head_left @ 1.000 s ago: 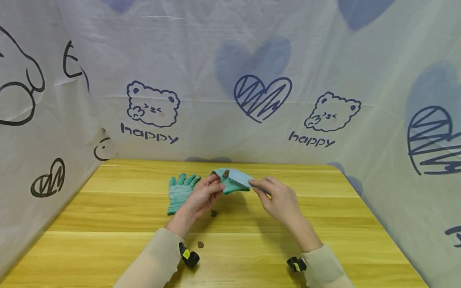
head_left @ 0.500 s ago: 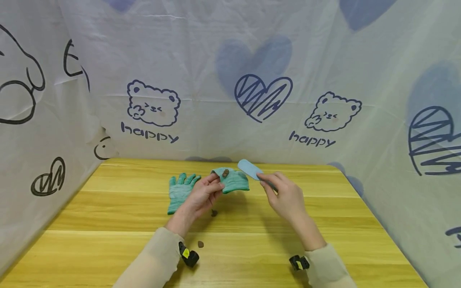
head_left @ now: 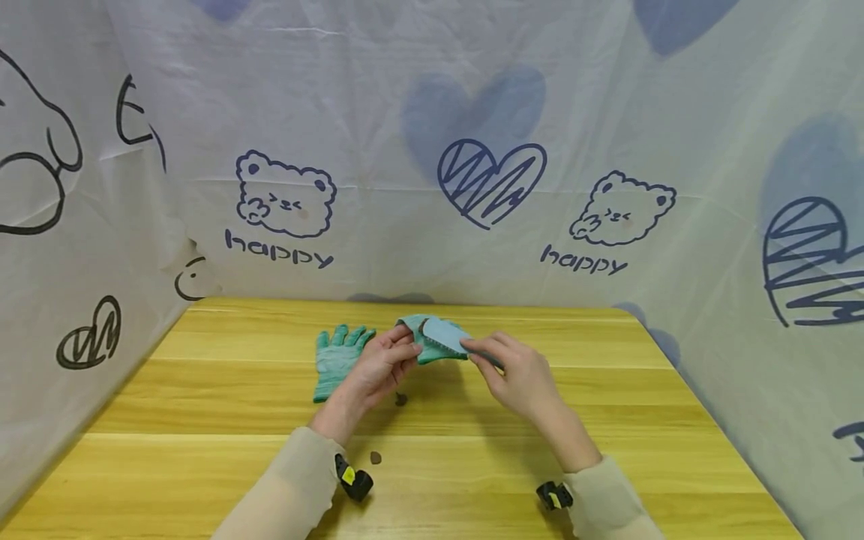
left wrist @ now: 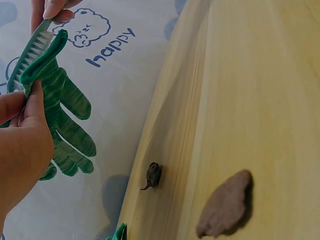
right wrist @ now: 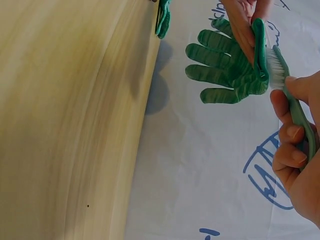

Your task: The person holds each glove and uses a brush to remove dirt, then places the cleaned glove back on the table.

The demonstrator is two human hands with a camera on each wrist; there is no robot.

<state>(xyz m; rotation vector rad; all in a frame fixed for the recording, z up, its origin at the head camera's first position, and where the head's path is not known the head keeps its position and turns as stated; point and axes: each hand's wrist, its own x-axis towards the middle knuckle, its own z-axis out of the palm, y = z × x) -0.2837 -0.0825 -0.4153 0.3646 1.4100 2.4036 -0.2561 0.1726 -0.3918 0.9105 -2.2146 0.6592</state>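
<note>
My left hand (head_left: 378,369) pinches a green knit glove (left wrist: 55,95) and holds it up off the table, its fingers hanging down in the left wrist view. In my right hand (head_left: 516,375) is a pale blue-green brush (head_left: 444,335), gripped by its handle. Its white bristles (right wrist: 274,70) rest against the glove near the cuff in the right wrist view. A brown lump on the glove is mostly hidden behind the brush head in the head view. The matching glove (head_left: 335,361) lies flat on the table, left of my left hand.
Two small brown lumps lie on the wooden table (head_left: 270,480): a dark one (left wrist: 153,175) below the held glove and a flatter one (left wrist: 226,205) nearer me. A white printed cloth (head_left: 378,225) hangs behind and at both sides.
The brush was lifted off the glove to the upper right half a second ago, and is now back down on it. The left hand and its glove have stayed nearly still.
</note>
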